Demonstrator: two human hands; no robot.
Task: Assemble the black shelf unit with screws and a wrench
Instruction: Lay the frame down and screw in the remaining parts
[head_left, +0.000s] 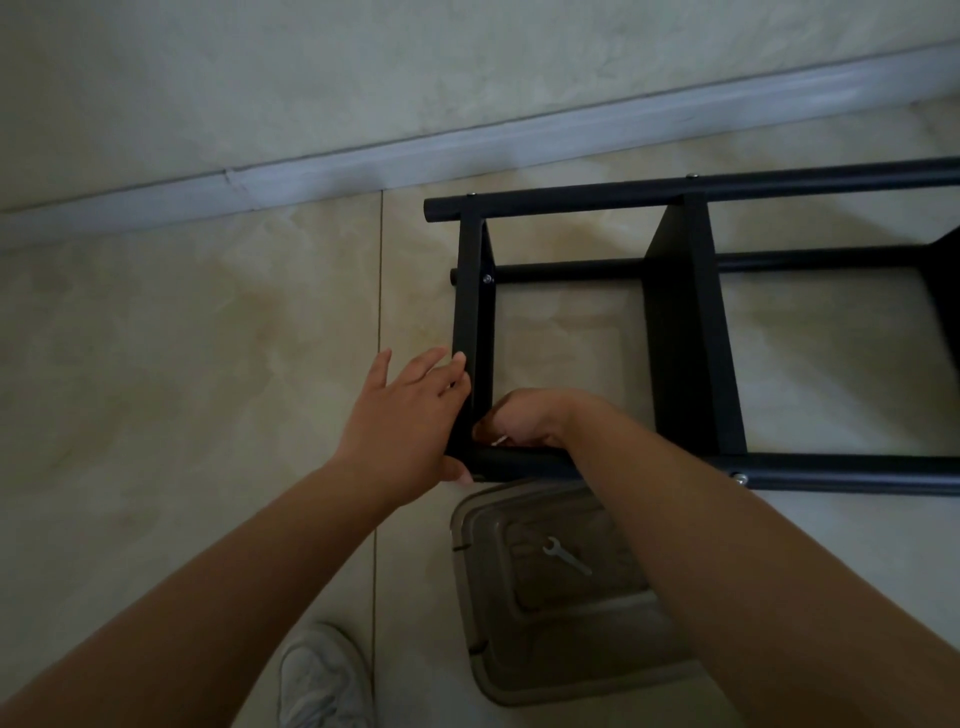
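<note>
The black shelf unit lies on its side on the tiled floor, its tubes running off the right edge. My left hand rests with straight fingers against the outside of the end panel, thumb under the near tube's end. My right hand is curled just inside the near left corner, pinching a small pale screw-like piece against the near tube; what it holds is mostly hidden. A small silver wrench lies in a clear plastic container on the floor below the frame.
A wall with a pale skirting board runs behind the shelf. A white shoe stands on the tiles left of the container. Silver screw heads show on the frame's joints.
</note>
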